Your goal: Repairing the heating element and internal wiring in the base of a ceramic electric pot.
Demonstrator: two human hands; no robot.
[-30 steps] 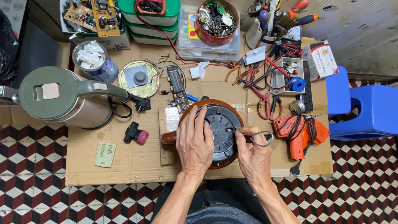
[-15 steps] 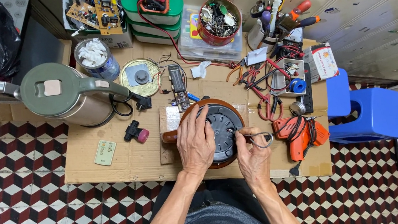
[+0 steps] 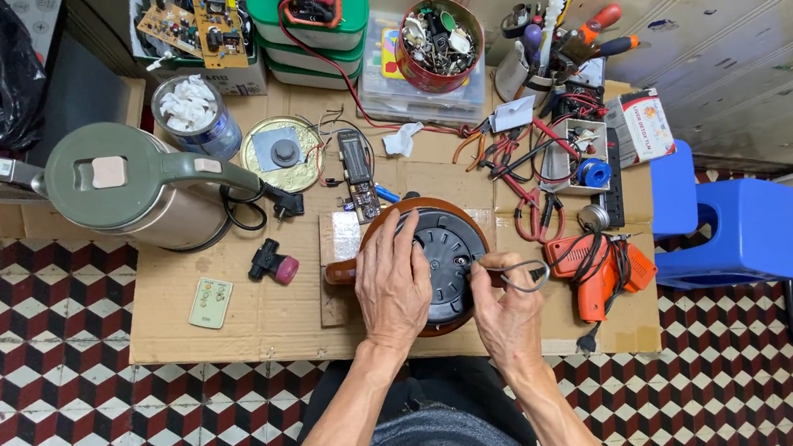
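Under the left hand point(image 3: 393, 289), a round brown appliance base point(image 3: 441, 260) is found, lying bottom-up on a cardboard sheet point(image 3: 237, 323) spread over the tiled floor point(image 3: 50, 437). The left grip is laid flat and spread over its rim, pressing down but clamped on nothing, seemingly to keep the base from turning. The right hand point(image 3: 509, 318) is placed at the base's right edge, its grip pinched together on a thin tool point(image 3: 482, 265) whose tip is set against the black underside; what kind of tool cannot be told. A grey cord loop point(image 3: 524, 276) is seen just beyond the right grip.

Left of the left grip: a small pale green remote point(image 3: 211, 302) and a black-and-pink plug point(image 3: 270, 263). Further off on that side, a green-lidded kettle point(image 3: 135, 184) is stood upright. Right of the right grip, an orange drill point(image 3: 599, 274) is laid on its side, with a blue stool point(image 3: 735, 227) past it.

Beyond both grips: a red tin of small parts point(image 3: 440, 44), stacked green boxes point(image 3: 308, 32), and a small white-and-red printed carton point(image 3: 645, 125) set against the wall.
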